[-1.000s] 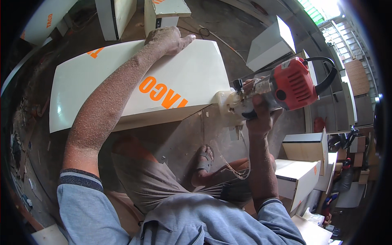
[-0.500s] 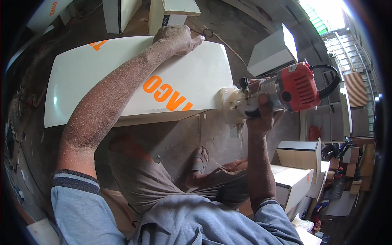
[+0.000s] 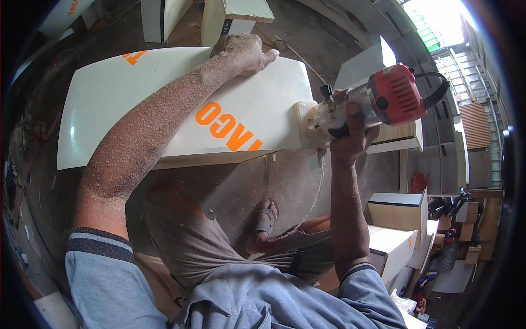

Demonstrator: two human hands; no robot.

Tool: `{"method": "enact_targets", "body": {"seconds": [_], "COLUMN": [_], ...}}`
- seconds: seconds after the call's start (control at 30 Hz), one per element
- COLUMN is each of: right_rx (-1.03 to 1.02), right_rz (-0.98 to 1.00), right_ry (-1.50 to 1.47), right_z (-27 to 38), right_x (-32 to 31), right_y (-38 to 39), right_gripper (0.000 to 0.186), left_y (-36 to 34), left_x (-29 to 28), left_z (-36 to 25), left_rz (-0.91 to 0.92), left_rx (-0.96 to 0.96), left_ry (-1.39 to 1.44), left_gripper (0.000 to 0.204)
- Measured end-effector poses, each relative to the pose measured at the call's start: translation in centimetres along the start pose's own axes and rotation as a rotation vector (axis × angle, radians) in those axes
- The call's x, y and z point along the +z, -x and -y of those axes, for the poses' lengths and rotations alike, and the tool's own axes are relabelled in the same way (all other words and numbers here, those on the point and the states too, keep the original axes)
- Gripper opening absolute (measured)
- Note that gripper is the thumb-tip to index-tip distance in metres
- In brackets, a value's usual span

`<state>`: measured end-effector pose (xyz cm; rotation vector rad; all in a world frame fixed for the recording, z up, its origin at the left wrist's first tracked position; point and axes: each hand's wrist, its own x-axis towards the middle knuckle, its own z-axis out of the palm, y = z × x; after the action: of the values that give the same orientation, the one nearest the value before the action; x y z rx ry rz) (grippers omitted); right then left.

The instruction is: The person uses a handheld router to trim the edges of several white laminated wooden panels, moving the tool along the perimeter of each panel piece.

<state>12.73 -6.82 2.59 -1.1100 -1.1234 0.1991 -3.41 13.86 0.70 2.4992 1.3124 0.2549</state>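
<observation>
Nearest the camera, the person's grey shirt [image 3: 263, 299] and bent knee fill the lower field, with a sandalled foot [image 3: 266, 216] planted on the dusty concrete floor [image 3: 230, 183]. Beyond these, the right hand [image 3: 350, 134] is wrapped tightly round the body of a red trim router [image 3: 378, 101], whose pale base sits against the right-hand end of a white panel [image 3: 137, 93] bearing orange lettering. A thin cord [image 3: 316, 192] hangs from the tool toward the lap. The panel lies flat and raised above the floor, running from the picture's left to its centre. Farther off, the left hand [image 3: 246, 52], coated in sawdust, presses palm-down on the panel's far edge, fingers spread and gripping nothing. Past the panel stand pale boards [image 3: 164, 16] and white cabinet parts [image 3: 361, 63]; boxes [image 3: 397, 211] are stacked at right.

Risks, as judged from this arrangement: the panel is steadied by one hand only, so side thrust from the cutter could swing it; the router is held single-handed, so a catch at the edge could twist it; the dangling cord lies near the foot and could snag.
</observation>
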Motion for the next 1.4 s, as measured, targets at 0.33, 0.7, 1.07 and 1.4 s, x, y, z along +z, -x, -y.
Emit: {"method": "enact_targets", "body": {"seconds": [0.33, 0.7, 1.07, 1.4], "right_rx": [0.002, -0.017, -0.069, -0.136], "right_rz": [-0.109, -0.059, -0.075, -0.092], "right_ry": [0.002, -0.058, -0.078, -0.077], "right_z": [-2.7, -4.1, -5.7, -6.2], "right_x": [1.7, 3.6, 5.0, 5.9], "right_y": [-2.1, -5.2, -7.3, -8.2], "right_gripper": [0.034, 0.044, 0.041, 0.031], "left_y": [0.3, 0.4, 0.2, 0.4], "left_x": [0.1, -0.2, 0.0, -0.4], "left_z": [0.2, 0.0, 0.1, -0.3], "left_rz": [-0.034, -0.005, -0.014, -0.003], "left_rx": [0.005, 0.073, 0.052, 0.060], "left_ry": [0.043, 0.048, 0.015, 0.009], "left_gripper": [0.073, 0.072, 0.074, 0.073]}}
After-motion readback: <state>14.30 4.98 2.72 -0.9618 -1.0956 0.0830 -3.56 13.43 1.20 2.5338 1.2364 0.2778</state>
